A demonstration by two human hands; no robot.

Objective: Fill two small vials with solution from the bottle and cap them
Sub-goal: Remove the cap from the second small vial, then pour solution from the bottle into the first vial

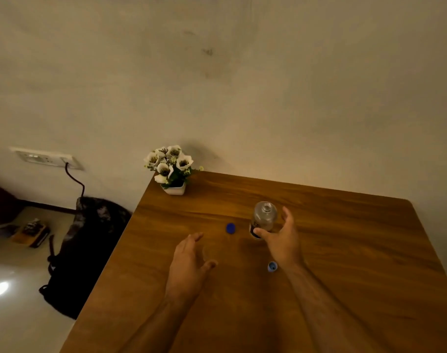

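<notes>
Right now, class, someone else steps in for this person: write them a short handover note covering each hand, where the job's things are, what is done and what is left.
Left hand: open, empty, hovering over the table.
Right hand: open, fingers curled around the bottle, not clearly gripping.
Bottle: upright, cap off, mouth open.
Blue cap: on the table, left of the bottle.
Small blue-topped item: by the right wrist, too blurred to identify.
Vials: not discernible here.
Done: bottle opened.
Left: fill and cap both vials.

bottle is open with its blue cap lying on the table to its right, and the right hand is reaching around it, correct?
Not quite. In the head view the blue cap lies to the left of the open bottle; the right hand is indeed reaching around it.
</notes>
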